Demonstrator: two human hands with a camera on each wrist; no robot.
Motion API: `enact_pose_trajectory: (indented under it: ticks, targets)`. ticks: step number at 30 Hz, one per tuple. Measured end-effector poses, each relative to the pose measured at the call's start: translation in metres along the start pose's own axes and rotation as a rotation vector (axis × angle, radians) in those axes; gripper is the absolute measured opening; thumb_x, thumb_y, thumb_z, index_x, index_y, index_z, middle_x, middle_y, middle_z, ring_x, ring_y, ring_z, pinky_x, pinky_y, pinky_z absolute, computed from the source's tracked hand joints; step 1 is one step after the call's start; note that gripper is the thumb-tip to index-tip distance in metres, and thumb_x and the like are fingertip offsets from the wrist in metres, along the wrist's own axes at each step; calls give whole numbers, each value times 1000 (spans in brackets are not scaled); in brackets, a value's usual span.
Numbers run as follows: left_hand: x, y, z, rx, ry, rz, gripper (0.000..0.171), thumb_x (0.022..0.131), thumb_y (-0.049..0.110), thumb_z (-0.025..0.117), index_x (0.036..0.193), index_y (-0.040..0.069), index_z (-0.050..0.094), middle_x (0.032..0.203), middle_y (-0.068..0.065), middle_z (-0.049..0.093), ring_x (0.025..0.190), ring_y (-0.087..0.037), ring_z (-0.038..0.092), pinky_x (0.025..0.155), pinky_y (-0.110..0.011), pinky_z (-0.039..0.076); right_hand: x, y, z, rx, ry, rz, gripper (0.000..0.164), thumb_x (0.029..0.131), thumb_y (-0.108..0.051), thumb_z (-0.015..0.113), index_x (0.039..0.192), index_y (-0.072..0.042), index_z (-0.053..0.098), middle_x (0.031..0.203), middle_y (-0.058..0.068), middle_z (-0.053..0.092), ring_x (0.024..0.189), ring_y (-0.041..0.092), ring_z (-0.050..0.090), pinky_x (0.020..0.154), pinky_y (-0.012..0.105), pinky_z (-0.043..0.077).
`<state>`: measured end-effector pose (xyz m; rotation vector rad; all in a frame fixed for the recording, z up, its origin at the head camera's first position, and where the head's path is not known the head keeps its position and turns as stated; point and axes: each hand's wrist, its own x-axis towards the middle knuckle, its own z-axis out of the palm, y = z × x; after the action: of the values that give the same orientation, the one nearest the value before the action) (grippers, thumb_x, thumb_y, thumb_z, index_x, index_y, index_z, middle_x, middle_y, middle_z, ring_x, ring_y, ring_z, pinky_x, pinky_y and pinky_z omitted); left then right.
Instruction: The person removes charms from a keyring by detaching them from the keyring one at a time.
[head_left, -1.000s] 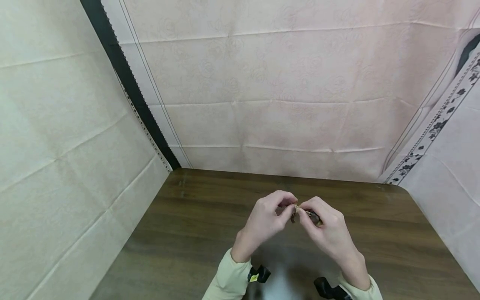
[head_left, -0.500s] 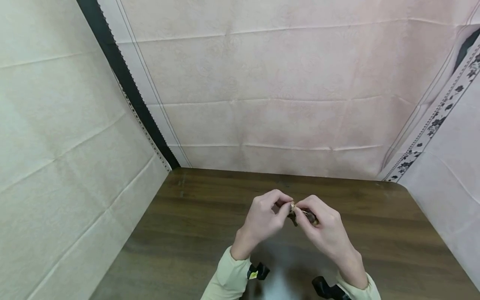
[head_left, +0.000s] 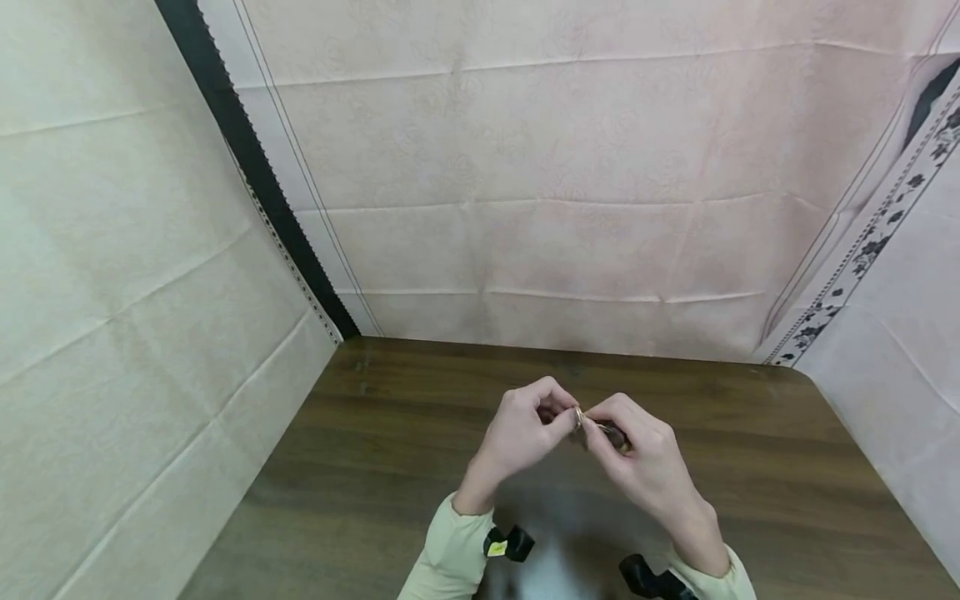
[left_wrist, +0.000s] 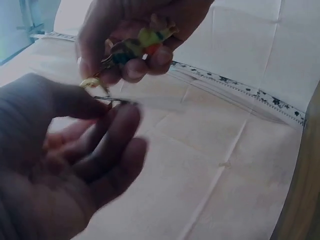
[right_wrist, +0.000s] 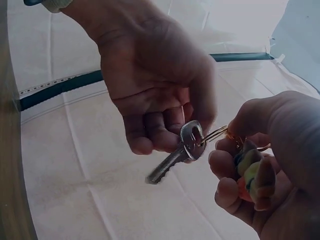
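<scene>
A metal key hangs on a gold-coloured split ring in the right wrist view. My left hand pinches the key near its head between thumb and fingers. My right hand holds the ring between thumb and index finger. Its other fingers curl round a small colourful figure charm, green, yellow and orange, attached to the ring. That charm also shows under the right fingers in the left wrist view. Both hands meet above the table, fingertips close together. The head view shows the ring only as a small glint.
A brown wood-grain table lies below the hands. Pale cloth walls stand at the back, left and right. Black wrist camera mounts sit on both wrists, over light sleeves.
Both hands have drifted slightly left together. The ring has turned and shifted between the fingertips, and the dark part hanging below it is less visible now.
</scene>
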<state>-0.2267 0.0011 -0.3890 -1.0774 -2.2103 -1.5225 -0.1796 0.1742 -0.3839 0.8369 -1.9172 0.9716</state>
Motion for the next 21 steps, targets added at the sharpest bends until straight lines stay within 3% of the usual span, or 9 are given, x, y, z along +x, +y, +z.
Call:
enact_pose_trajectory:
  ticks: [2,4,8,11,15,21]
  targets:
    - [0,0,-1,34,-40,55,5,92,6,64,96,10,65,79,-1,69,65,-1,59,60,-13,49,1,-1,-2,24,5,11,16,80,7,69,85,-8,66,79,-4,61,67,-1,49,57,14,41]
    - [1,-1,-2,109,-49,163,7,93,7,64,99,11,63,83,0,69,70,-1,60,65,-9,49,3,-4,-5,42,12,18,13,82,6,70,84,-6,66,78,-3,61,66,-1,49,56,14,40]
    - [3,-2,-2,265,29,391,8,91,7,67,99,9,65,90,1,66,78,-3,62,73,-6,49,8,-10,-8,70,27,9,6,89,-1,67,83,-3,66,76,0,60,64,-1,48,54,15,39]
    - [4,-1,-2,320,85,483,5,91,5,67,96,7,67,89,0,66,78,-4,62,75,-6,49,12,-16,-9,89,27,5,10,83,8,68,83,-1,66,75,1,60,63,0,46,53,16,37]
    - [2,0,-2,257,84,468,4,91,3,65,91,7,68,85,-1,68,74,-4,62,71,-4,48,13,-20,-9,119,12,28,25,72,20,68,85,-2,66,76,1,60,62,0,45,51,16,37]
    - [0,0,-3,136,74,347,9,89,2,66,86,9,71,82,-1,71,64,0,60,60,-5,48,11,-20,-8,135,-6,44,28,72,21,69,87,-3,67,77,1,61,62,0,46,51,15,38]
